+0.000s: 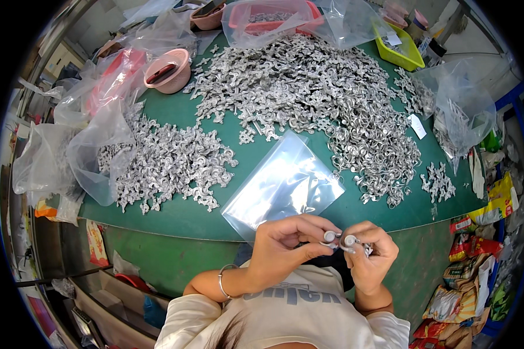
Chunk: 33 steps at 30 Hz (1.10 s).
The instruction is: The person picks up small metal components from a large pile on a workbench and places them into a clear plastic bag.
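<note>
My left hand (280,247) is closed, pinching a small silver metal piece (330,237) with a round cap between thumb and fingers. Close beside it, my right hand (374,259) is closed on a similar silver metal piece (350,240), also round-capped with a curved, ring-like part. The two pieces are side by side near the table's front edge; whether they touch I cannot tell. More silver metal shows among the right fingers, partly hidden. Just beyond my hands lies a stack of clear plastic bags (285,186) on the green table (244,157).
A large heap of silver metal parts (285,75) covers the far middle, with ring-shaped parts (378,151) at right. Another pile (169,163) spreads at left beside clear bags (99,157). A pink bowl (177,81) holds a phone; a yellow-green basket (410,58) stands far right.
</note>
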Tool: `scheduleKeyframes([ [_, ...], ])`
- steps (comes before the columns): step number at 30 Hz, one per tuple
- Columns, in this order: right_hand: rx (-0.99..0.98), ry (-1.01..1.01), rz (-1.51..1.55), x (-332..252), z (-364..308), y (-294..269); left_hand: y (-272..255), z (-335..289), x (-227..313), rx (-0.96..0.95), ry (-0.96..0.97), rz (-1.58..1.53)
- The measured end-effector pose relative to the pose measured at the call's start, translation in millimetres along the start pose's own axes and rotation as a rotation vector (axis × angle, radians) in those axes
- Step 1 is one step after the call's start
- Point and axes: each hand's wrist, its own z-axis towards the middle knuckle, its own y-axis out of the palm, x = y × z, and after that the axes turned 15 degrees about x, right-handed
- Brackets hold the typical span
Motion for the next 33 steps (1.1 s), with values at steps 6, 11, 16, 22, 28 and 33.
scheduleKeyframes([
  [6,-0.039,0.006,0.023,-1,3,2,1,0,4,-0.004,0.013,0.023],
  [11,-0.032,0.047,0.034,-1,3,2,0,0,2,-0.010,0.024,0.029],
  [16,-0.037,0.066,0.019,-2,4,0,0,0,2,-0.030,0.035,0.036],
  [22,-0.074,0.065,-0.002,-3,9,-1,0,1,2,-0.060,0.059,0.039],
  [28,-0.100,0.219,0.107,-3,13,-4,0,2,4,-0.044,0.023,0.039],
  [33,-0.125,0.245,0.098,-3,11,-5,-2,2,18,-0.105,-0.073,0.163],
])
